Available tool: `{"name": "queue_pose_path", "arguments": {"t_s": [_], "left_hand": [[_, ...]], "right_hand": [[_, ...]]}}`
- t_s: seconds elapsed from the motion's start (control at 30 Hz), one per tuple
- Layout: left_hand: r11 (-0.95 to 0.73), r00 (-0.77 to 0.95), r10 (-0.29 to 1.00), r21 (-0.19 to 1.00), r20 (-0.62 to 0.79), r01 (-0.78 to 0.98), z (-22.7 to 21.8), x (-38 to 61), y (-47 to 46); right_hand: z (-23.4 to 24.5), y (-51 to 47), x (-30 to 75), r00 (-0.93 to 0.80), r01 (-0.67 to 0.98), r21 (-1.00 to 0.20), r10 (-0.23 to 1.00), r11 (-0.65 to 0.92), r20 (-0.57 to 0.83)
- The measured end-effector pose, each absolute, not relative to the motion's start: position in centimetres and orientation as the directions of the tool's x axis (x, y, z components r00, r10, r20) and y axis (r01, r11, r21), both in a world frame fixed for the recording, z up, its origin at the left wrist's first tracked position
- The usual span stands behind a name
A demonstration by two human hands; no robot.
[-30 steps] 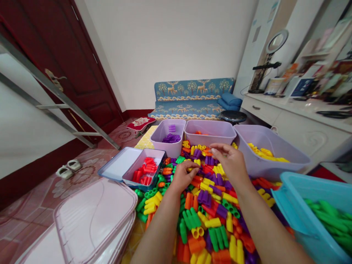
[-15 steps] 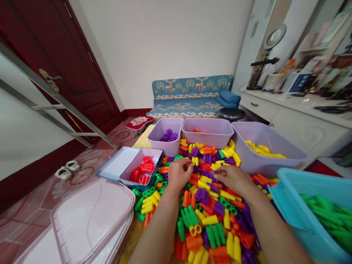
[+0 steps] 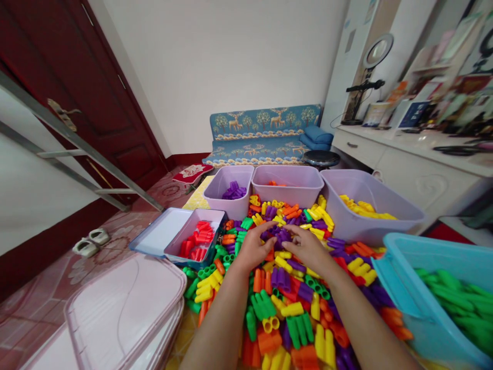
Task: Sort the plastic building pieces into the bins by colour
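My left hand (image 3: pixel 254 247) and my right hand (image 3: pixel 307 248) come together over the middle of a heap of plastic tube-shaped toy pieces. Between them is a small bunch of purple toy pieces (image 3: pixel 280 234), with the fingers of both hands curled round it from either side. Around my hands lie joined pieces in several colours, among them a green piece (image 3: pixel 263 304), a yellow piece (image 3: pixel 291 309) and a purple piece (image 3: pixel 281 278). My fingertips partly cover the bunch, so its exact number of pieces is hidden.
Behind the heap stand lilac bins with purple (image 3: pixel 228 204), orange (image 3: pixel 288 191) and yellow pieces (image 3: pixel 400 226). A turquoise bin (image 3: pixel 400 288) of green pieces is at right. Red pieces lie in an open case (image 3: pixel 215 252) at left, near stacked lids (image 3: pixel 127 308). A ladder (image 3: pixel 96 154) leans beyond.
My hands have moved closer together, the right one shifting left. Purple pieces are now gathered between them. The camera view has turned slightly to the right.
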State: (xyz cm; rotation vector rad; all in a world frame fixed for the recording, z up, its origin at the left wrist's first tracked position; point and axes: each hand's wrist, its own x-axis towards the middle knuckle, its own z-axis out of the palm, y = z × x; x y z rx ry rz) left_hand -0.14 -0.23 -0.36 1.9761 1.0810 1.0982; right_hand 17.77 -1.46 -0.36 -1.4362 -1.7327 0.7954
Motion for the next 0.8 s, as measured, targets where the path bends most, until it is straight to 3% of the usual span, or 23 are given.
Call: {"name": "queue_pose_path", "arguments": {"t_s": [0.17,0.37,0.8], "left_hand": [[-0.431,0.194,0.897,0.886,0.398,0.170,-0.3,0.1,-0.3],[-0.304,0.160,0.938,0.951,0.309,-0.056,-0.6,0.6,-0.2],[-0.312,0.171,0.930,0.946,0.324,-0.093,-0.8,0.3,0.0]], "right_hand": [[0.3,-1.7,17.5,-0.106,0.345,-0.920,0.982,0.183,0.155],[1.5,-2.4,16.6,-0.135,0.081,-0.987,0.983,0.140,0.128],[2.1,-2.6,16.2,-0.141,0.084,-0.992,0.987,0.091,0.078]]}}
